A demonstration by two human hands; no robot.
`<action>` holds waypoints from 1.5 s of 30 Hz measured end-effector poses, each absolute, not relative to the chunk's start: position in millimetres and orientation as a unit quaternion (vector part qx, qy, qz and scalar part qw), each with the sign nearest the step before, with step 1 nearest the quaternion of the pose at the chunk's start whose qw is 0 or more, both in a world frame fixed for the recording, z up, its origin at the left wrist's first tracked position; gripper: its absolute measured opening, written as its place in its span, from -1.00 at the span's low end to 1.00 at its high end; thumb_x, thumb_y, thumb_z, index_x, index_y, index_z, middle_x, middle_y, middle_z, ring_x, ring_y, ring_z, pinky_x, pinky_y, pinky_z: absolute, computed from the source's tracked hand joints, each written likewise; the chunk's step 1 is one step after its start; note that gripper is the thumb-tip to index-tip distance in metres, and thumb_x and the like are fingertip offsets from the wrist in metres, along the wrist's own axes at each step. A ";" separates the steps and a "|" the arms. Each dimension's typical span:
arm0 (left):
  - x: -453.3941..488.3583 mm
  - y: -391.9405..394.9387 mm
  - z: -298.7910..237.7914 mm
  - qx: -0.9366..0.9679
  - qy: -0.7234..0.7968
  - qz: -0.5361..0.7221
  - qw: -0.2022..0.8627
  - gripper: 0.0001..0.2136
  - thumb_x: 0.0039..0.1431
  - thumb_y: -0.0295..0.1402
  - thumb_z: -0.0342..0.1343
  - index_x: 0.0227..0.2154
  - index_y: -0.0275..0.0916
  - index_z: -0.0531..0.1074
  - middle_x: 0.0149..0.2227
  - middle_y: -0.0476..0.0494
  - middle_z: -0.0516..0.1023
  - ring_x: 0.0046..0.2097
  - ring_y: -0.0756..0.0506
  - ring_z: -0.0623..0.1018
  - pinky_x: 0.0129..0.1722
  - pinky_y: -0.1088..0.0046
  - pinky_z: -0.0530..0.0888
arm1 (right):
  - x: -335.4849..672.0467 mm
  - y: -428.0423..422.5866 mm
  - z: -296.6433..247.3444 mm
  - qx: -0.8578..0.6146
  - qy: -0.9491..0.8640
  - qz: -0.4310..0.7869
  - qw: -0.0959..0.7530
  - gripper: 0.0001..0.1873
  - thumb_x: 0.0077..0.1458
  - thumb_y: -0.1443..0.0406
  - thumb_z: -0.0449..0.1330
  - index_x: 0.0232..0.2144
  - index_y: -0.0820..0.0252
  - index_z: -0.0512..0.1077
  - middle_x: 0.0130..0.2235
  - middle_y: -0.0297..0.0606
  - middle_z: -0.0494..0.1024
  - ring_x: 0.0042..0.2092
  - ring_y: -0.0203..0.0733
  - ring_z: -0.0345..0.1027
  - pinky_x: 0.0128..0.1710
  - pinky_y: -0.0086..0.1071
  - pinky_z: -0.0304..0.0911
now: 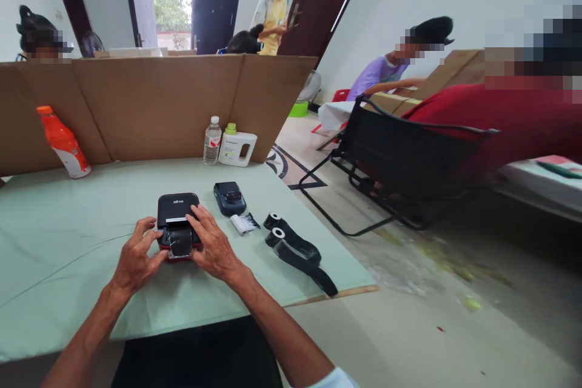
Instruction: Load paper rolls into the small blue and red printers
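Note:
A small black and red box-like device (176, 206), which looks like a portable printer, lies on the table in front of me. A dark, glossy strip (180, 244) shows at its near end. My left hand (136, 256) grips the left side, its thumb at the near corner and fingers along the edge. From the right, my right hand (215, 247) holds it, with fingertips on the top and the thumb low at the near edge. Further right are a second dark device (230, 197), a small white and black packet (244, 224) and two rolls of black strip (300, 254), partly unrolled.
An orange bottle (63, 142), a clear water bottle (212, 142) and a white jug (237, 148) stand before a cardboard partition (168, 109). The green-covered table (68, 279) ends at my right. Beyond it stands a black folding chair (409, 163); other people are around the room.

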State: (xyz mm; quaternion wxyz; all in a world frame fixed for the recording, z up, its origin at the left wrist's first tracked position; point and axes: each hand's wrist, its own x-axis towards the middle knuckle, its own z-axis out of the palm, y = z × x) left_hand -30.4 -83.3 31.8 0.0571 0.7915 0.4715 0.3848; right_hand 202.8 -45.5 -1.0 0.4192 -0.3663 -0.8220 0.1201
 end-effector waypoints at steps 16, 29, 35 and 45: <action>-48.0 -48.1 59.8 0.834 0.414 0.321 0.176 -0.16 0.00 -0.23 0.42 0.34 -0.11 0.19 0.40 -0.38 0.22 0.41 -0.40 0.25 0.37 -0.17 0.23 | 205.0 -42.4 15.9 -0.361 -0.831 0.084 0.415 -0.29 0.03 0.39 0.33 0.25 0.09 0.39 0.39 0.01 0.24 0.45 0.21 0.00 0.35 0.20 0.12; -48.1 -29.1 70.6 0.790 0.437 0.332 0.275 0.07 -0.11 -0.04 0.48 0.43 -0.03 0.03 0.43 -0.41 0.09 0.40 -0.47 0.22 0.19 -0.16 0.41 | 200.5 -13.8 60.9 -0.327 -0.848 0.044 0.414 -0.85 0.22 0.38 0.28 -0.25 0.03 0.64 0.04 -0.19 0.62 0.17 0.06 0.40 0.17 0.05 0.33; -45.2 -15.0 67.2 0.758 0.445 0.362 0.311 0.11 -0.14 -0.05 0.49 0.43 -0.04 0.00 0.44 -0.46 0.09 0.42 -0.50 0.20 0.20 -0.15 0.38 | 202.7 4.8 83.6 -0.309 -0.833 0.090 0.450 -0.84 0.23 0.41 0.27 -0.30 0.07 0.63 -0.11 -0.23 0.67 -0.01 -0.06 0.51 0.07 -0.11 0.39; -39.4 4.2 61.6 0.722 0.458 0.389 0.343 0.24 -0.22 -0.06 0.52 0.47 -0.05 -0.14 0.46 -0.49 0.05 0.44 -0.51 0.14 0.21 -0.17 0.35 | 214.1 -6.0 127.0 -0.305 -0.738 0.227 0.557 -0.80 0.30 0.26 0.19 -0.34 0.19 0.55 -0.36 -0.34 0.57 -0.33 -0.24 0.42 -0.25 -0.36 0.37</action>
